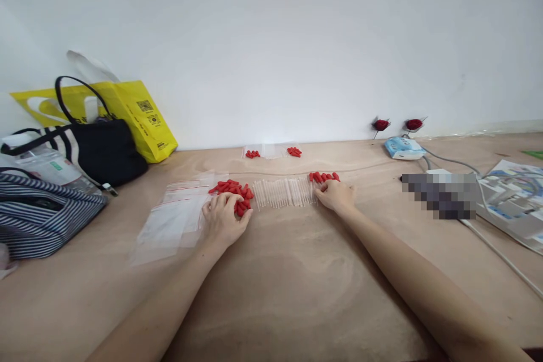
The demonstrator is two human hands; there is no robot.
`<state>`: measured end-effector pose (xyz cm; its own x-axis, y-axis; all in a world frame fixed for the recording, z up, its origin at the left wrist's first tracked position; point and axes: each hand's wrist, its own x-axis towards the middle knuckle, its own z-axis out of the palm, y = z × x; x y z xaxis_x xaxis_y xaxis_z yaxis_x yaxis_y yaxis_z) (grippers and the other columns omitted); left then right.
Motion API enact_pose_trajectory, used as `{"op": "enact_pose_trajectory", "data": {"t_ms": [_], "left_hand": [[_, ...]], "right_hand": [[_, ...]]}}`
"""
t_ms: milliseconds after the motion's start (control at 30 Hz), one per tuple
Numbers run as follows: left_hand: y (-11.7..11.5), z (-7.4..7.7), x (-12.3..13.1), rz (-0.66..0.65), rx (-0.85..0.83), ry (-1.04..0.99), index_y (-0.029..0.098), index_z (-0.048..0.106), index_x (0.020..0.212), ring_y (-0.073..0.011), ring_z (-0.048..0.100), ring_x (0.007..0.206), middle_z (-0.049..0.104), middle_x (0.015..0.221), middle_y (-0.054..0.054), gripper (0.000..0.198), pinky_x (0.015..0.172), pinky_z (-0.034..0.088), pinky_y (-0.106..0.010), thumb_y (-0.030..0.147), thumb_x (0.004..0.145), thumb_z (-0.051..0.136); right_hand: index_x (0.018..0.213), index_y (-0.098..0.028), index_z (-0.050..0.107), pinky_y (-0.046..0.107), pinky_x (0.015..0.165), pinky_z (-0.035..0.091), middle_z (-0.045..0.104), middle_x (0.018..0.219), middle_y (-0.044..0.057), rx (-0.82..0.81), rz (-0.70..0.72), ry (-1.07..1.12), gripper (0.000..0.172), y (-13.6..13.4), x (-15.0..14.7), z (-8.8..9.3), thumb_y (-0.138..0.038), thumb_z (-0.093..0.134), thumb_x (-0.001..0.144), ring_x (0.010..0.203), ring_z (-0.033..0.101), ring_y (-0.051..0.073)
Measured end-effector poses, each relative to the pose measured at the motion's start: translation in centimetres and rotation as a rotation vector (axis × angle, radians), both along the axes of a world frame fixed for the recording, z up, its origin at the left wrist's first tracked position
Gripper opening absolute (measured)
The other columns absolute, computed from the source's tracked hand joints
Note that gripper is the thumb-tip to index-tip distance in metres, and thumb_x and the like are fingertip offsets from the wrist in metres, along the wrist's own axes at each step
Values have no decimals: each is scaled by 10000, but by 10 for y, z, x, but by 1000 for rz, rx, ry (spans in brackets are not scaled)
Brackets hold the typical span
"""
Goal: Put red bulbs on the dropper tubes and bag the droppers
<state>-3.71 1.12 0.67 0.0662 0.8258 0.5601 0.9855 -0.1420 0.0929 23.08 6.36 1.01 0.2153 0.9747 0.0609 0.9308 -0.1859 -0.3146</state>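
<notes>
My left hand [224, 219] rests over a pile of small red rubber-looking bulbs [229, 186], its fingers curved and its thumb apart from them. Bulbs show between thumb and forefinger; whether one is gripped there is hidden. To the right of the pile, thin clear tubes [283, 193] lie side by side in a row. At the right end of this row is my right hand [337, 195], fingertips drawn together against the last tubes. What they pinch, if anything, is too small to tell. Just beyond it lie several red bulbs [324, 176] in a line.
Flat clear zip bags [173, 218] lie left of my left hand. Another clear bag [271, 151] with red bulbs lies by the wall. Bags, including a yellow one [146, 119], stand left. At right are a blue-white tissue pack [404, 148], cables and a blurred dark object [441, 195].
</notes>
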Motion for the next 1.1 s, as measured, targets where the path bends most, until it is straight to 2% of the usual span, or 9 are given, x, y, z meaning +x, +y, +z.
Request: {"op": "enact_pose_trajectory", "data": {"t_ms": [233, 467, 567, 633, 700, 767, 833, 900, 1100], "left_hand": [[7, -3, -2, 16, 46, 43, 208, 612, 843, -268, 480, 943, 585, 968, -73, 212, 837, 275, -416, 363, 699, 600], [17, -8, 0, 14, 79, 54, 209, 632, 755, -266, 484, 928, 595, 928, -66, 153, 850, 273, -422, 350, 699, 609], [15, -6, 0, -9, 108, 42, 209, 639, 745, -259, 502, 908, 612, 910, -59, 135, 853, 280, -423, 337, 716, 605], [11, -2, 1, -41, 149, 16, 209, 642, 756, -254, 516, 884, 621, 891, -60, 142, 830, 304, -415, 338, 740, 586], [3, 3, 5, -152, 165, -25, 207, 639, 787, -238, 530, 844, 629, 842, -58, 153, 791, 339, -387, 333, 771, 555], [-6, 5, 12, -357, 116, -66, 202, 625, 824, -209, 540, 806, 634, 790, -45, 149, 763, 369, -349, 308, 798, 524], [-15, 5, 21, -542, 28, -99, 203, 606, 855, -186, 546, 801, 641, 801, -32, 135, 765, 381, -330, 278, 815, 501], [-21, 2, 31, -664, -58, -118, 206, 594, 871, -172, 548, 797, 644, 815, -24, 122, 771, 385, -324, 255, 822, 494], [-25, -2, 39, -736, -141, -149, 201, 592, 850, -177, 548, 782, 636, 789, -31, 106, 784, 392, -347, 229, 815, 496]], "right_hand": [[787, -174, 634, 437, 819, 265, 627, 823, 90, -105, 52, -157, 272, 1, -2, 3, -313, 404, 744, 825, 563, 245], [997, -192, 566, 423, 805, 267, 612, 888, 109, -99, 101, -255, 301, -4, -9, 6, -224, 369, 772, 953, 511, 258], [937, -175, 574, 415, 783, 278, 619, 836, 103, -93, 99, -268, 283, -9, -6, 5, -199, 328, 797, 885, 536, 246], [884, -131, 574, 403, 762, 291, 614, 834, 136, -2, 116, -289, 271, -14, 0, 2, -195, 322, 807, 858, 537, 257], [875, -101, 560, 388, 745, 304, 601, 872, 170, 184, 203, -316, 273, -21, 6, -3, -201, 311, 825, 883, 517, 274], [869, -111, 544, 367, 741, 311, 591, 889, 160, 368, 370, -321, 278, -28, 13, -11, -206, 283, 850, 891, 499, 264], [832, -145, 533, 345, 736, 311, 592, 848, 120, 461, 554, -298, 270, -35, 18, -19, -214, 274, 870, 843, 498, 234], [798, -166, 523, 334, 715, 305, 591, 795, 90, 477, 657, -274, 246, -39, 21, -25, -221, 295, 876, 786, 497, 216], [802, -166, 513, 317, 681, 282, 598, 792, 86, 458, 564, -195, 175, -34, 24, -32, -195, 349, 857, 787, 502, 209]]}}
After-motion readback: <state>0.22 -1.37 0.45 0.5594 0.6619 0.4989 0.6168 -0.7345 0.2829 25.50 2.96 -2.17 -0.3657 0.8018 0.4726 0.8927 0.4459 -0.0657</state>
